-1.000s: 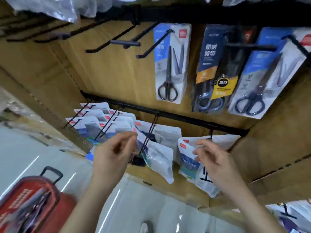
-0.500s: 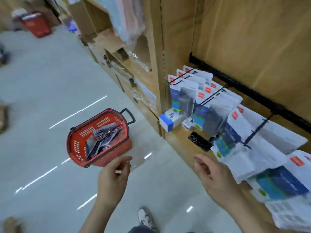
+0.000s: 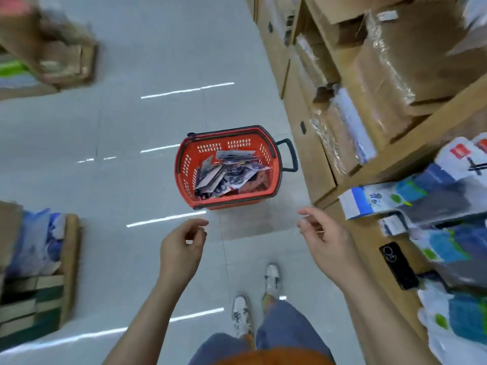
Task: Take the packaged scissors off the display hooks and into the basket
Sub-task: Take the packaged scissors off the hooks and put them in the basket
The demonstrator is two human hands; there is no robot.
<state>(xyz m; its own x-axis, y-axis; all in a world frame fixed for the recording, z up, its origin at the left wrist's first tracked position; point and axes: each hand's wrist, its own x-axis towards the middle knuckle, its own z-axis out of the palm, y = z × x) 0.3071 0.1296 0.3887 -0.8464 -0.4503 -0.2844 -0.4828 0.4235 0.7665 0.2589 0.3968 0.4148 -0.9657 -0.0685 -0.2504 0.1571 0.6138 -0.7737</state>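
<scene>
**Swung from hook wall down to floor**

Lost sight of the packaged scissors seen 1.0 s ago. Dropped left hand (image 3: 181,248) and right hand (image 3: 326,241) away from the hanging packs (image 3: 448,180), now off to the right. Brought basket (image 3: 182,167) from lower-left corner to mid-view, just ahead of both hands. Picked up shoes (image 3: 241,314) at bottom.

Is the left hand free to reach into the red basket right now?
Probably yes: the left hand holds nothing, and the basket stands open-topped on the floor ahead, nothing between them.
</scene>
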